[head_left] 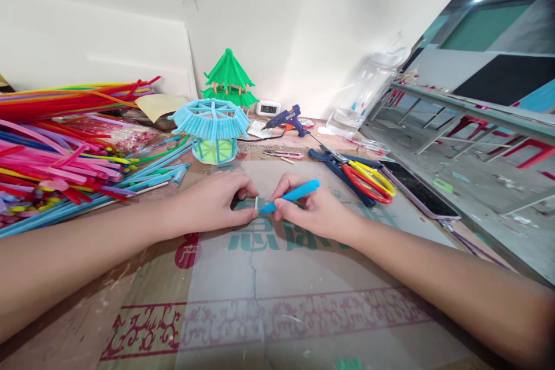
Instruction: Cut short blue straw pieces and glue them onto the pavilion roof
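the printed cardboard lies nearest; on it the left hand pinches a small white piece upright, and the right hand grips a blue pen-shaped tool, tip just beside it. a slip could jab the pinching fingertips or flick the piece away.

Spotter: Where are the hands?

Operator: I have both on the cardboard sheet covering the surface, left hand beside right hand. The small piece sits between them, at my left fingers. The pen-shaped tool is in my right.

Spotter: And around them?

Operator: The straw pile lies to my left. Behind the hands stands the near pavilion model, with the far pavilion model behind it by the wall. The clock and glue gun sit right of those. The scissors lie right of my right hand, with the phone just right of them.
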The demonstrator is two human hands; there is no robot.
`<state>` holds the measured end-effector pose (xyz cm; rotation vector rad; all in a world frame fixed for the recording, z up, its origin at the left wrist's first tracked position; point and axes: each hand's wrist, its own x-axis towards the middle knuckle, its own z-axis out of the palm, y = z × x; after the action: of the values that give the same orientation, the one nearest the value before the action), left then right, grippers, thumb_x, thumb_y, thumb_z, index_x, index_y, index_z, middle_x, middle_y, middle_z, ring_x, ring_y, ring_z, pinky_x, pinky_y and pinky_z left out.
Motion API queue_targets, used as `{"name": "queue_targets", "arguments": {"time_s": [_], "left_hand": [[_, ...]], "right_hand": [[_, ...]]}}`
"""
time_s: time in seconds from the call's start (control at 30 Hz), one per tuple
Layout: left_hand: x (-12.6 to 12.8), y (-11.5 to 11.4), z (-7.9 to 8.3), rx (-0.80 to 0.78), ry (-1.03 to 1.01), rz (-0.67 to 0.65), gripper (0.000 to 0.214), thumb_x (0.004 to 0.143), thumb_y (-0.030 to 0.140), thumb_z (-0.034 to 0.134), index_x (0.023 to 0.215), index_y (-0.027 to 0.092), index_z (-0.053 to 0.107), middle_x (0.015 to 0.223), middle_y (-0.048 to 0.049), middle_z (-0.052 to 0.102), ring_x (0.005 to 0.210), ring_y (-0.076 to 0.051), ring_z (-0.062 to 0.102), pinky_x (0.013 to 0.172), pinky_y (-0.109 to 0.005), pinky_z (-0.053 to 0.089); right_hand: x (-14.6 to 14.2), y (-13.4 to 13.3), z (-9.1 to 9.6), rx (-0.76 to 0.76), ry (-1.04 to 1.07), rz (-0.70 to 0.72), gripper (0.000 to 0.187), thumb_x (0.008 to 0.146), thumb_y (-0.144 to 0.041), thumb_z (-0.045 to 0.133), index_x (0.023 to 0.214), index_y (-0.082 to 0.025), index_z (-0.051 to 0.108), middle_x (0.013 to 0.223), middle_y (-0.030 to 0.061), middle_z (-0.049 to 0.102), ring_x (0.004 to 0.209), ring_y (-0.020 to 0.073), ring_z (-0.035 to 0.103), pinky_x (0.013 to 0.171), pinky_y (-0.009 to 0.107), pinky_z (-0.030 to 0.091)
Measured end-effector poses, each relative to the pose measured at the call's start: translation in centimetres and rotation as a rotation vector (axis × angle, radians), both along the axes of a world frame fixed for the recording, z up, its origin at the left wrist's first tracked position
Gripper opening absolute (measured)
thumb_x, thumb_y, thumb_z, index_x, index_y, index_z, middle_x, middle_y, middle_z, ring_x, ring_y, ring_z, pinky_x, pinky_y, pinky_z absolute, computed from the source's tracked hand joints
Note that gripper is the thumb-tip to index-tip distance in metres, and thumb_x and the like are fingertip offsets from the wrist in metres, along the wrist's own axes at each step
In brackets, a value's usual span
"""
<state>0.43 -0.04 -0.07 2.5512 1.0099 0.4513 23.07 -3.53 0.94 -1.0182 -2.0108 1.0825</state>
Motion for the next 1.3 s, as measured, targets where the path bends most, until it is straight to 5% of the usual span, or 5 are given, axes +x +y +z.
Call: {"name": "queue_targets", "arguments": {"time_s": [1.3], "left_hand": [[-0.2,0.1,1.1,-0.046,0.056,-0.037,0.030,0.084,0.043,0.061,0.103,0.020,0.065,0.087,-0.0022,0.063,0.077,-0.019,0.057,0.066,-0.029,0.041]], "right_hand": [[0.0,0.3,-0.2,0.000,0.051,-0.068,0.010,0.085,-0.027,0.062,0.084,-0.021,0.054,0.069,-0.0018,0.062,0.064,0.0132,0.058,0.058,0.025,0.046]]}}
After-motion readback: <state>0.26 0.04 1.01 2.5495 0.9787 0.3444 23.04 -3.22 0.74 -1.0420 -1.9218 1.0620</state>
